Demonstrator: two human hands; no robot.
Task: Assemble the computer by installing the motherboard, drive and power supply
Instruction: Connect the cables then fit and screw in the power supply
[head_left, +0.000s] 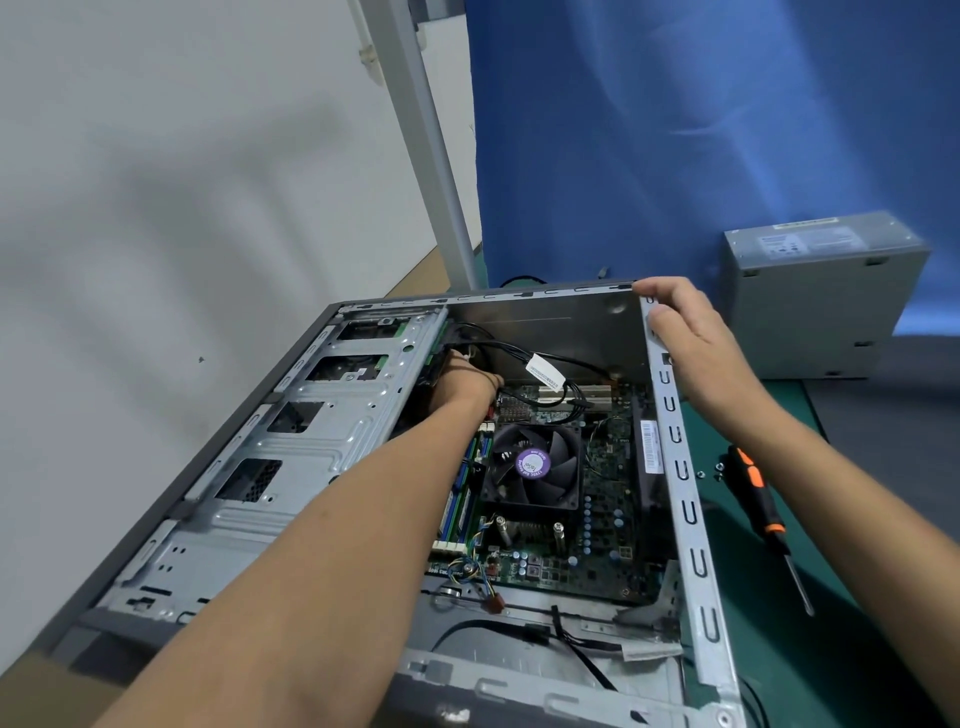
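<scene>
Your right hand (685, 332) grips the far corner of the computer case (680, 499) at one o'clock, fingers curled over the metal rim and thumb on the back edge. The case lies open on its side on the green mat (779, 623).

Your left hand (462, 371) reaches deep inside, toward eleven o'clock of the motherboard (608, 525), between the drive cage (322, 447) and the black cables (519, 353). Its fingers are hidden, so I cannot tell whether it holds anything.

The motherboard sits flat in the case floor, with the CPU fan (532, 462) near its middle. The power supply (815, 296) stands outside the case at two o'clock, well apart from your right hand. The screwdriver (761, 499) lies on the mat at three o'clock, just beside the case wall.
</scene>
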